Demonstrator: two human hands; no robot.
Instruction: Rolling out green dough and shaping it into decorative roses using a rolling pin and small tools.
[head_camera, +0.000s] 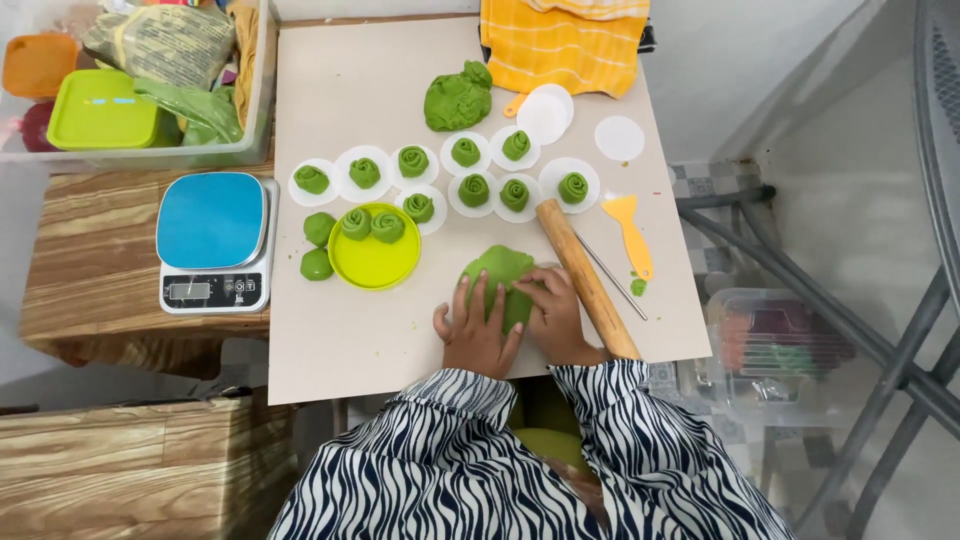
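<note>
Right, near edge first: both hands sit close to the front rim of the beige work board (330, 340), with bare board to their left and not much to the right, where the wooden rolling pin (588, 278) lies diagonally, just beside the right hand.

Left hand (476, 330) is flat, fingers spread, pressed on the near side of the flattened green dough piece (497, 270). Right hand (553, 310) is curled over its right edge, fingertips on the dough; can't tell if it's pinching or just pressing.

Dough piece is matte green, roughly oval, thin, lying low-centre on the board between the yellow-green round lid (375, 262) and the pin.

Thin metal rod (610, 275) and orange scraper (630, 232) sit right of the pin, near the board's right edge.

Yellow-green lid holds two rolled rosettes; two plain green balls (318, 246) sit just left of it. Behind, two rows of dough rosettes (472, 188) on white paper rounds, a few spare rounds (619, 138), then the big green dough lump (457, 98) and orange striped towel (563, 42) at the far edge.

Off-board left: kitchen scale (213, 240) with blue top; clear plastic bin (262, 90) behind it holds lidded tubs and bags.
</note>
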